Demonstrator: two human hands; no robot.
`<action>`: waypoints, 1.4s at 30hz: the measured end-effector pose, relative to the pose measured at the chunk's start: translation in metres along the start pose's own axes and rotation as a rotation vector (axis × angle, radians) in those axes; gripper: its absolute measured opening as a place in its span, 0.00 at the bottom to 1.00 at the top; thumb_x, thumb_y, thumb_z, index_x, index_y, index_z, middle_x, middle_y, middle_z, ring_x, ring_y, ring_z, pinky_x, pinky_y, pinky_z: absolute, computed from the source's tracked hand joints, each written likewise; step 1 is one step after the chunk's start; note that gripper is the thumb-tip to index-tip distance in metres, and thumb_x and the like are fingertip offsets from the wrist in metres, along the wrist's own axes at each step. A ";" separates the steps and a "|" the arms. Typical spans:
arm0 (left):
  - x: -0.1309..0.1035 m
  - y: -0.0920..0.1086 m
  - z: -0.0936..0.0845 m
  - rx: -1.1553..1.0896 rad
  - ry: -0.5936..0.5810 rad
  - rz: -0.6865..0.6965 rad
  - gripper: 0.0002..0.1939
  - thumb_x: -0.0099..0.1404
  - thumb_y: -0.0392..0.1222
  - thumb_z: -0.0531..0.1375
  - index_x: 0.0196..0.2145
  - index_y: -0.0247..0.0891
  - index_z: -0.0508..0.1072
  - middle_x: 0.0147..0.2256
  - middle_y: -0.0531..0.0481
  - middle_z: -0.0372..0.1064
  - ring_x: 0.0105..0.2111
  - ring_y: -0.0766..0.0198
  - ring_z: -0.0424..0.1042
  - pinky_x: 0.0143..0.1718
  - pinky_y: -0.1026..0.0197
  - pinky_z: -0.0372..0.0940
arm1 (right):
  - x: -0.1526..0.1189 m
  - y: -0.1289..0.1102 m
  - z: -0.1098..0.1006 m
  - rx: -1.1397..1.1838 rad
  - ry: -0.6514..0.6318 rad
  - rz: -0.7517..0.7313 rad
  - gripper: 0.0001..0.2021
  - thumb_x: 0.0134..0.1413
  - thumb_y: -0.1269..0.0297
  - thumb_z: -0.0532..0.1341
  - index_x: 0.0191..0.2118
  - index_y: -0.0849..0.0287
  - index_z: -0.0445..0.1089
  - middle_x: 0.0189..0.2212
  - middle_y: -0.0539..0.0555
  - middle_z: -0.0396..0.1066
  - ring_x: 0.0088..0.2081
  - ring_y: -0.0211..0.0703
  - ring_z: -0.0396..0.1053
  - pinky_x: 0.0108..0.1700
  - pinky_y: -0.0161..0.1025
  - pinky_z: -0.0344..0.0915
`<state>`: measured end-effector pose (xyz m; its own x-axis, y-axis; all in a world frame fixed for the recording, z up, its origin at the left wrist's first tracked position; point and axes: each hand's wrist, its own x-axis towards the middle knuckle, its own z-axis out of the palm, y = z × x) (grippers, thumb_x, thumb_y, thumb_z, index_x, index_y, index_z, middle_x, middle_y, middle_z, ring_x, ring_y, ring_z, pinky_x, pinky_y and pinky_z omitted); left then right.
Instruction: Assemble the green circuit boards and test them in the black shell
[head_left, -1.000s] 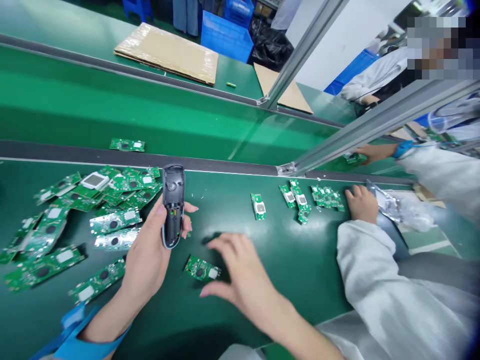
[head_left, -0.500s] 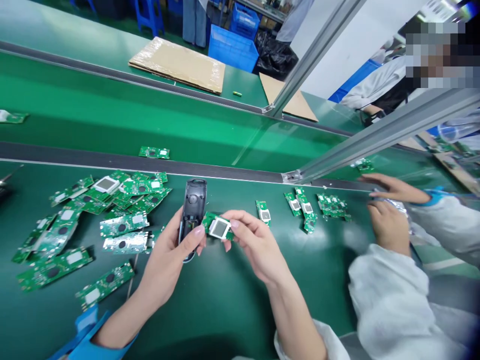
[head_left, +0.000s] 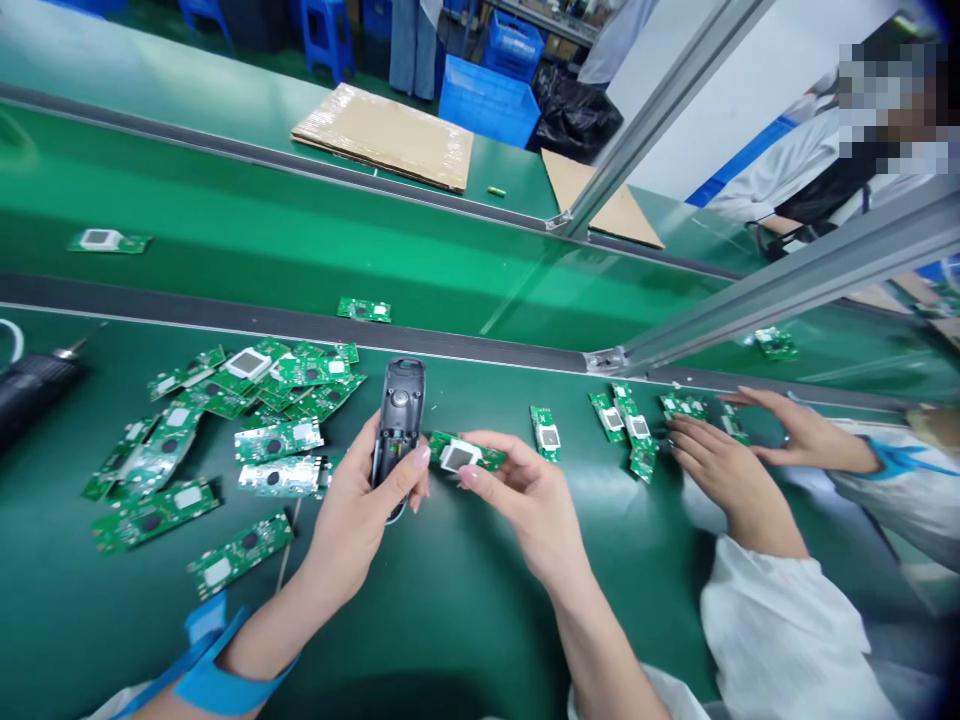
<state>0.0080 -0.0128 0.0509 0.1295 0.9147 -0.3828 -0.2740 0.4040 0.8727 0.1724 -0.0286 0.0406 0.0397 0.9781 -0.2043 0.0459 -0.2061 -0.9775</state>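
Right hand [head_left: 529, 490]: now pinches the green board [head_left: 458, 456] instead of reaching open over it
Green board: lifted off the bench [head_left: 450, 620], turned to show its white-framed square, now just beside the black casing [head_left: 403, 400]
Belt boards [head_left: 364, 309]: farther right along the belt [head_left: 247, 225]
Co-worker's banded hand [head_left: 814, 433]: off the belt, now down at the bench
Co-worker's other hand [head_left: 731, 475]: fingers now stretched out by the small boards [head_left: 684, 405]
Black tool [head_left: 37, 388]: now largely in view at the left edge

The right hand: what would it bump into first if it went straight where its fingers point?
Probably the left hand: its thumb is beside the far end of the green board in the right hand. The black casing is close too, and depth is unclear.
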 end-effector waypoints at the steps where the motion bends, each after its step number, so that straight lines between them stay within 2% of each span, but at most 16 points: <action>1: -0.001 0.002 -0.002 -0.022 0.003 0.020 0.14 0.62 0.49 0.64 0.41 0.39 0.69 0.26 0.54 0.66 0.23 0.68 0.62 0.26 0.63 0.61 | -0.007 0.002 0.000 -0.107 0.036 -0.113 0.09 0.52 0.64 0.69 0.40 0.53 0.77 0.33 0.51 0.78 0.33 0.41 0.75 0.39 0.39 0.74; 3: -0.002 0.008 -0.011 -0.065 0.050 0.092 0.11 0.64 0.48 0.63 0.37 0.39 0.70 0.30 0.52 0.68 0.23 0.69 0.63 0.24 0.64 0.60 | -0.024 0.011 0.002 -0.303 0.038 -0.362 0.09 0.56 0.71 0.65 0.41 0.51 0.77 0.37 0.52 0.78 0.39 0.44 0.76 0.43 0.41 0.75; 5: -0.003 0.016 -0.024 -0.087 0.134 0.178 0.07 0.64 0.45 0.62 0.37 0.39 0.71 0.34 0.51 0.69 0.23 0.70 0.63 0.24 0.64 0.60 | -0.044 0.027 0.004 -0.432 -0.056 -0.560 0.14 0.58 0.76 0.62 0.45 0.50 0.76 0.40 0.54 0.78 0.44 0.45 0.75 0.46 0.42 0.75; 7: -0.007 0.025 -0.040 -0.081 0.220 0.237 0.04 0.65 0.42 0.62 0.37 0.40 0.72 0.36 0.51 0.69 0.24 0.70 0.63 0.25 0.65 0.59 | -0.061 0.046 0.005 -0.517 -0.176 -0.664 0.16 0.59 0.76 0.60 0.50 0.52 0.73 0.43 0.55 0.78 0.47 0.46 0.75 0.48 0.43 0.75; 11: -0.019 0.042 -0.070 0.046 0.298 0.190 0.02 0.64 0.39 0.62 0.36 0.41 0.73 0.29 0.53 0.66 0.26 0.68 0.61 0.26 0.65 0.58 | -0.079 0.064 0.002 -0.668 -0.399 -0.706 0.19 0.62 0.74 0.56 0.57 0.56 0.67 0.49 0.57 0.76 0.52 0.46 0.73 0.59 0.48 0.69; 13: -0.025 0.045 -0.082 0.135 0.298 0.154 0.05 0.63 0.42 0.64 0.36 0.41 0.74 0.25 0.54 0.64 0.25 0.67 0.60 0.26 0.64 0.57 | -0.080 0.053 -0.005 -0.780 -0.535 -0.674 0.21 0.59 0.75 0.56 0.58 0.57 0.65 0.53 0.58 0.73 0.57 0.49 0.69 0.60 0.52 0.67; 16: -0.029 0.040 -0.093 0.239 0.266 0.131 0.10 0.58 0.46 0.67 0.36 0.41 0.73 0.26 0.53 0.66 0.22 0.67 0.59 0.24 0.63 0.56 | -0.068 0.015 -0.016 -0.916 -0.728 -0.635 0.22 0.58 0.76 0.55 0.57 0.57 0.68 0.58 0.58 0.69 0.62 0.53 0.63 0.58 0.54 0.69; 18: -0.026 0.036 -0.092 0.279 0.217 0.116 0.12 0.58 0.47 0.67 0.36 0.40 0.73 0.25 0.53 0.66 0.21 0.68 0.59 0.24 0.64 0.56 | -0.042 -0.011 -0.018 -0.908 -0.714 -0.598 0.22 0.58 0.78 0.51 0.55 0.56 0.69 0.58 0.57 0.68 0.62 0.50 0.63 0.58 0.51 0.69; 22: -0.013 0.035 -0.068 0.183 0.152 0.137 0.11 0.60 0.47 0.65 0.36 0.39 0.71 0.26 0.54 0.66 0.21 0.70 0.59 0.23 0.65 0.57 | 0.061 -0.039 0.004 -0.784 -0.360 -0.569 0.20 0.59 0.79 0.52 0.49 0.56 0.74 0.48 0.54 0.76 0.52 0.46 0.70 0.58 0.50 0.65; 24: -0.005 0.035 -0.051 0.080 0.129 0.154 0.12 0.59 0.46 0.66 0.36 0.38 0.70 0.30 0.52 0.68 0.21 0.70 0.60 0.21 0.65 0.57 | 0.122 -0.038 0.020 -0.771 -0.143 -0.486 0.18 0.58 0.80 0.55 0.48 0.57 0.76 0.49 0.55 0.75 0.53 0.47 0.70 0.60 0.48 0.61; 26: 0.002 0.034 -0.038 -0.011 0.084 0.145 0.13 0.59 0.46 0.66 0.37 0.37 0.70 0.32 0.51 0.69 0.22 0.70 0.60 0.21 0.65 0.58 | 0.173 -0.032 0.032 -0.769 -0.064 -0.461 0.17 0.55 0.79 0.59 0.47 0.59 0.77 0.49 0.58 0.76 0.53 0.50 0.70 0.58 0.47 0.62; 29: 0.008 0.027 -0.030 -0.115 -0.005 0.108 0.11 0.62 0.46 0.64 0.39 0.38 0.71 0.36 0.49 0.69 0.25 0.69 0.63 0.25 0.64 0.61 | 0.207 -0.020 0.037 -0.764 -0.008 -0.445 0.13 0.49 0.79 0.65 0.40 0.60 0.79 0.37 0.57 0.79 0.41 0.50 0.75 0.49 0.43 0.67; 32: 0.010 0.019 -0.030 -0.177 -0.053 0.066 0.12 0.66 0.47 0.61 0.43 0.39 0.71 0.37 0.48 0.70 0.27 0.68 0.64 0.29 0.63 0.62 | 0.191 -0.012 0.030 -0.731 0.080 -0.488 0.14 0.51 0.78 0.64 0.43 0.61 0.79 0.34 0.57 0.77 0.37 0.48 0.74 0.45 0.42 0.67; 35: 0.010 0.015 -0.028 -0.236 -0.039 0.003 0.15 0.67 0.51 0.59 0.43 0.37 0.70 0.35 0.48 0.70 0.25 0.68 0.62 0.27 0.63 0.61 | 0.141 -0.009 0.019 -0.666 0.138 -0.553 0.09 0.56 0.73 0.63 0.42 0.60 0.78 0.37 0.57 0.76 0.38 0.46 0.73 0.45 0.43 0.68; 39: 0.007 0.012 -0.022 -0.188 -0.076 -0.084 0.18 0.65 0.55 0.60 0.40 0.36 0.68 0.26 0.53 0.66 0.22 0.69 0.59 0.24 0.65 0.57 | 0.065 -0.005 0.007 -0.558 0.040 -0.747 0.07 0.59 0.71 0.63 0.37 0.52 0.78 0.37 0.52 0.77 0.43 0.45 0.72 0.49 0.44 0.67; 42: 0.003 0.006 -0.016 -0.045 -0.153 -0.088 0.18 0.62 0.49 0.65 0.43 0.38 0.67 0.20 0.59 0.60 0.20 0.71 0.58 0.23 0.67 0.55 | 0.027 0.003 0.004 -0.504 0.045 -0.804 0.11 0.60 0.74 0.60 0.37 0.50 0.78 0.46 0.53 0.73 0.48 0.45 0.69 0.51 0.45 0.66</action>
<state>-0.0087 -0.0073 0.0505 0.2974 0.8655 -0.4031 -0.2970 0.4851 0.8225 0.1695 -0.0028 0.0320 -0.1536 0.8323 0.5326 0.5015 0.5301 -0.6838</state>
